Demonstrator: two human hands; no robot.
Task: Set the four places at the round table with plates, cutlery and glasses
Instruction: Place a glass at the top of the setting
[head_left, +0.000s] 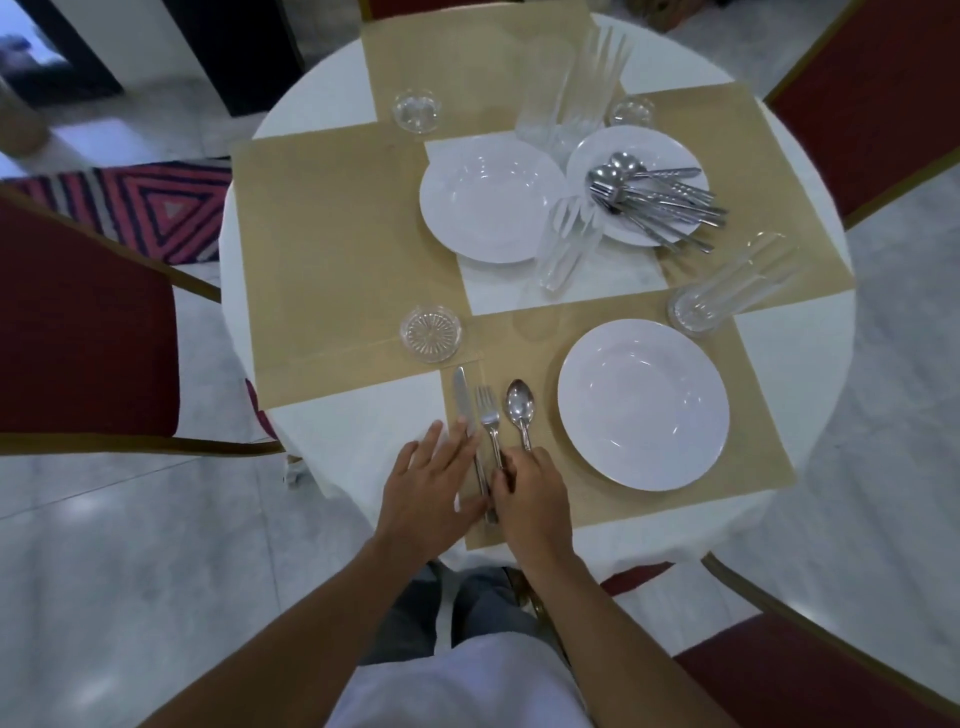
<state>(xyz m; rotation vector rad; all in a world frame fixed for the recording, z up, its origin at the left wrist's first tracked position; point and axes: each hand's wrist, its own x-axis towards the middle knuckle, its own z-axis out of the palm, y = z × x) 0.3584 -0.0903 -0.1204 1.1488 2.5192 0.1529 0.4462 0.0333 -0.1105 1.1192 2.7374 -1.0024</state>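
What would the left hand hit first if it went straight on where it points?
Probably the knife: the left hand has its fingertips at the knife's edge, with the fork just beyond. Contact is unclear.

Pretty dim and flat, bluish. Pale patch of light off the glossy grey marble floor (93, 504), soft glare spots on the near round white plate (644, 405), tiny glints on the shiny steel fork (489, 415). Barely any shadows. Ghosted, smeary blur on the tall clear glass (545, 98) at the far side. Heavy wide-angle bending near the edges, worst around the dark red padded chair (78, 332).
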